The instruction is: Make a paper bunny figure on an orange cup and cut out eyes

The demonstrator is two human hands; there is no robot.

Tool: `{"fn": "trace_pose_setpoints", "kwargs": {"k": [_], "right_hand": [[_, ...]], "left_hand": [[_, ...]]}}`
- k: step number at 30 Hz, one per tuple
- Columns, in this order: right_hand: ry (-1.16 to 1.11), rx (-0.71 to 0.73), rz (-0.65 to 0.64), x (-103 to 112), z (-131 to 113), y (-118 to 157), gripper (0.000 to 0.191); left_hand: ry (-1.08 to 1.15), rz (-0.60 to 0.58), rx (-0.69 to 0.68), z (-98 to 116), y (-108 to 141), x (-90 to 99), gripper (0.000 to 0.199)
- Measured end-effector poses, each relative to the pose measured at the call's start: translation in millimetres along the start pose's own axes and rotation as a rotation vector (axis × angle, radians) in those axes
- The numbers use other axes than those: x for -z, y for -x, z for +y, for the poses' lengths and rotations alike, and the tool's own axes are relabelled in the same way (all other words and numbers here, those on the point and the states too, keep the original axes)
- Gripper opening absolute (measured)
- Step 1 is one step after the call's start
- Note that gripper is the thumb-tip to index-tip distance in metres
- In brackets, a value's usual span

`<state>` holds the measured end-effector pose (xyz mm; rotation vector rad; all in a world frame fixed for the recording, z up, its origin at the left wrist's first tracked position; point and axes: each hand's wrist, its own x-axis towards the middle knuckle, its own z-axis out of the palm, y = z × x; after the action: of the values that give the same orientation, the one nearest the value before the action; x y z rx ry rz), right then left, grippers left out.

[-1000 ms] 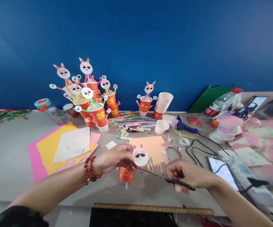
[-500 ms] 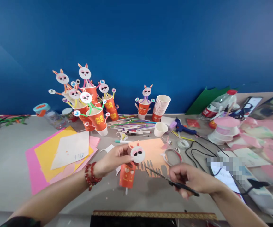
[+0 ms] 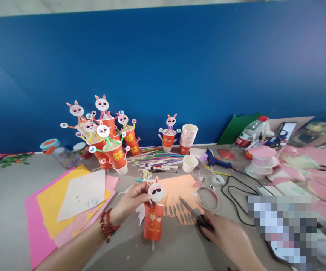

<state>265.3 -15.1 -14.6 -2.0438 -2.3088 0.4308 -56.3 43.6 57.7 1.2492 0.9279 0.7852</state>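
While the left hand (image 3: 131, 202) pinches the rabbit-face cutout (image 3: 156, 192) by its edge, just above the red paper cup (image 3: 153, 224), the scissors (image 3: 198, 217) slant leftward and away from the nearer right hand (image 3: 230, 234) (fingers at the handles; whether clamped, I cannot tell).

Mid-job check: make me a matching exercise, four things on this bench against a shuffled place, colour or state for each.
1. Scissors
2. Glue gun
3. Bottle
4. Rabbit face with sunglasses

A. Red-capped
B. Pinched by the left hand
C. At the right hand
D. Blue

Pairs: 1-C, 2-D, 3-A, 4-B
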Motion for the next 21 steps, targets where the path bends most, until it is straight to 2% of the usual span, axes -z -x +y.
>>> {"fn": "trace_pose_setpoints", "kwargs": {"k": [2, 5, 8, 10, 12, 14, 16, 19, 21], "right_hand": [[0.065, 0.038, 0.01, 6, -1, 0, 0.029], [0.111, 0.066, -0.022, 17, -4, -3, 0.01], [0.058, 0.053, 0.006, 28, -16, -10, 0.017], [-0.125, 0.078, 0.062, 35, -32, -18, 0.026], [-0.478, 0.164, 0.087, 38, -52, -28, 0.027], [-0.882, 0.206, 0.025, 38, -73, -41, 0.024], [-1.147, 0.201, -0.061, 36, -91, -53, 0.029], [-1.348, 0.172, -0.135, 34, -107, -64, 0.037], [-1.46, 0.133, -0.107, 34, -109, -67, 0.038]], "left_hand": [[-0.015, -0.009, -0.01, 0, 0, 1.3, 0.016], [-0.024, -0.013, -0.021, 1, 0, 2.7, 0.016], [-0.035, -0.028, -0.025, -2, 0, 4.0, 0.017], [-0.047, -0.049, -0.029, -4, -2, 4.5, 0.017], [-0.069, -0.069, -0.038, -7, -4, 4.0, 0.018], [-0.108, -0.083, -0.055, -7, -5, 2.4, 0.019], [-0.152, -0.101, -0.075, -5, -6, 0.2, 0.018], [-0.207, -0.105, -0.116, -2, -3, -0.4, 0.017], [-0.293, -0.002, -0.166, -4, 2, 2.7, 0.017]]}}
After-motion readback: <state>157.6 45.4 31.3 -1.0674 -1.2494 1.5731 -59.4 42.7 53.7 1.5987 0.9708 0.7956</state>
